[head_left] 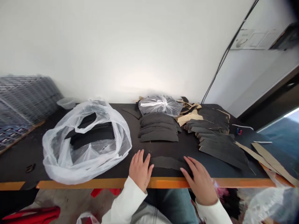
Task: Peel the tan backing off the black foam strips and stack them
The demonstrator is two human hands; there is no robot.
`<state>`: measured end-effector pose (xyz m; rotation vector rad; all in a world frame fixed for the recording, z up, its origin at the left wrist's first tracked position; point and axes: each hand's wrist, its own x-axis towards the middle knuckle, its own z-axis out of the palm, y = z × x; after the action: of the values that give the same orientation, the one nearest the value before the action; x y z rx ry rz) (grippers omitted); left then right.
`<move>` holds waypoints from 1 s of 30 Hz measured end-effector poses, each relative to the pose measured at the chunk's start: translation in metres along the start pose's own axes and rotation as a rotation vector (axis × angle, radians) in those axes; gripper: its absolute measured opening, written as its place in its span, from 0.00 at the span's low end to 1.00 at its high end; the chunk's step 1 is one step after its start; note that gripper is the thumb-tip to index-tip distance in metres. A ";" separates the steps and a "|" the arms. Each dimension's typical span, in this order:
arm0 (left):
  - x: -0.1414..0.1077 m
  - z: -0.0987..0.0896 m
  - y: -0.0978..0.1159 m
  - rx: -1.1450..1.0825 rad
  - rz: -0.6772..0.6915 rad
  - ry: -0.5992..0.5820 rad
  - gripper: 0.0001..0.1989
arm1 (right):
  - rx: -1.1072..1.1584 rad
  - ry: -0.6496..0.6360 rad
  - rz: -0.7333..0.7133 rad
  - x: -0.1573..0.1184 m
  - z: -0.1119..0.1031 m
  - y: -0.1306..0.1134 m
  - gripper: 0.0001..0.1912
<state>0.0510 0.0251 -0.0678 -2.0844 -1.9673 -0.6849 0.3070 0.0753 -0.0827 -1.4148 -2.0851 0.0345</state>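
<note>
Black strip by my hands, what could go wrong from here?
The black strip lies close to the orange table edge, so it could slide off. Your right hand is near the fanned black pieces and might knock them out of line. The tan strips reach the table's corner and could drop.

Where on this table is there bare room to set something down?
Bare tabletop shows between the black stack and the black strip by the left hand and right hand, and left of the plastic bag. Fanned black pieces and tan strips crowd the right end.
</note>
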 end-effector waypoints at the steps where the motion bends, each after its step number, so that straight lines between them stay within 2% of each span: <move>1: -0.001 0.000 -0.006 -0.008 -0.004 -0.009 0.17 | -0.019 0.002 -0.027 0.004 0.008 -0.002 0.26; 5: -0.006 0.000 -0.010 -0.181 -0.033 -0.062 0.14 | 0.040 -0.046 -0.083 0.014 0.023 -0.007 0.18; 7: -0.006 -0.004 -0.006 -0.331 -0.112 -0.107 0.12 | 0.108 -0.067 -0.087 0.013 0.024 -0.006 0.17; 9: -0.002 -0.010 -0.005 -0.535 -0.228 -0.180 0.10 | 0.180 -0.072 -0.067 0.012 0.025 -0.005 0.21; 11: 0.007 -0.019 -0.009 -0.764 -0.342 -0.245 0.08 | 0.264 -0.098 0.009 0.012 0.025 -0.007 0.26; 13: 0.020 -0.030 -0.019 -0.977 -0.436 -0.251 0.10 | 0.382 -0.131 0.151 0.017 0.021 -0.012 0.25; 16: 0.042 -0.047 -0.039 -1.253 -0.567 -0.232 0.22 | 0.697 -0.128 0.348 0.035 0.008 -0.026 0.23; 18: 0.056 -0.056 -0.051 -1.391 -0.634 -0.258 0.29 | 0.906 -0.125 0.401 0.052 -0.001 -0.037 0.23; 20: 0.066 -0.063 -0.059 -1.444 -0.670 -0.271 0.33 | 0.993 -0.120 0.416 0.069 -0.008 -0.047 0.21; 23: 0.073 -0.073 -0.066 -1.430 -0.694 -0.305 0.32 | 1.028 -0.153 0.416 0.089 -0.010 -0.054 0.22; 26: 0.078 -0.084 -0.076 -1.402 -0.671 -0.354 0.30 | 1.072 -0.291 0.422 0.106 -0.008 -0.052 0.23; 28: 0.086 -0.091 -0.088 -1.340 -0.583 -0.429 0.28 | 1.068 -0.437 0.396 0.116 -0.005 -0.049 0.25; 30: 0.105 -0.093 -0.107 -1.189 -0.415 -0.573 0.23 | 1.029 -0.556 0.335 0.125 0.001 -0.048 0.25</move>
<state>-0.0709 0.0877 0.0432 -2.6619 -2.7405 -1.8857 0.2367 0.1612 -0.0089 -1.0913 -1.6873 1.5360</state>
